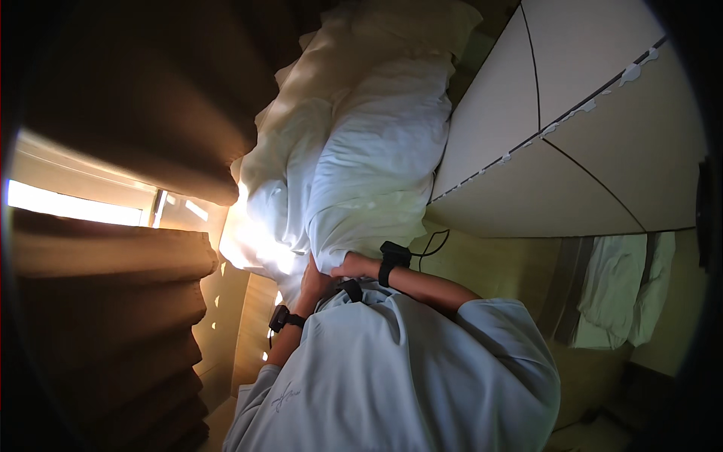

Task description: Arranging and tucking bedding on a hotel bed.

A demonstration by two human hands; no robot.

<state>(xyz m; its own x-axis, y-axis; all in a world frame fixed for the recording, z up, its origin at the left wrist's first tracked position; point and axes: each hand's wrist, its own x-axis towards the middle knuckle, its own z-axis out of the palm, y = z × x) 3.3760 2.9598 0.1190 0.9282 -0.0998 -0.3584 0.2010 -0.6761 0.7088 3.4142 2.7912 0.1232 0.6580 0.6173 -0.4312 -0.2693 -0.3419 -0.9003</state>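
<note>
1. White bedding fills the middle of the head view: we stand at the near edge of the bed, and a thick duvet [376, 158] lies heaped along the mattress, running away from us toward the pillow [407, 22] at the far end.

2. Our left hand [315, 279] is pressed into the folds at the near hem of the duvet, just beside the sunlit patch; the cloth hides its fingers, so we cannot tell whether they are closed on the cloth.

3. Our right hand [355, 265] sits close by on the same hem, fingers curled against the fabric and seemingly bunched into it. The two hands are near each other, almost side by side.

4. Each of our wrists carries a black wrist strap [395, 256], and a thin cable loops off the right one.

5. We judge the duvet soft, bulky and limp rather than heavy: it will sag and drag wherever it is not held. The firmest hold looks to be the hem and corners, gathered in a full fist, not the puffed middle.

6. Brown curtains [113, 256] hang at our left with daylight between them; a pale panelled wall [572, 105] stands on the right, with crumpled white linen [617, 294] beyond it.
</note>
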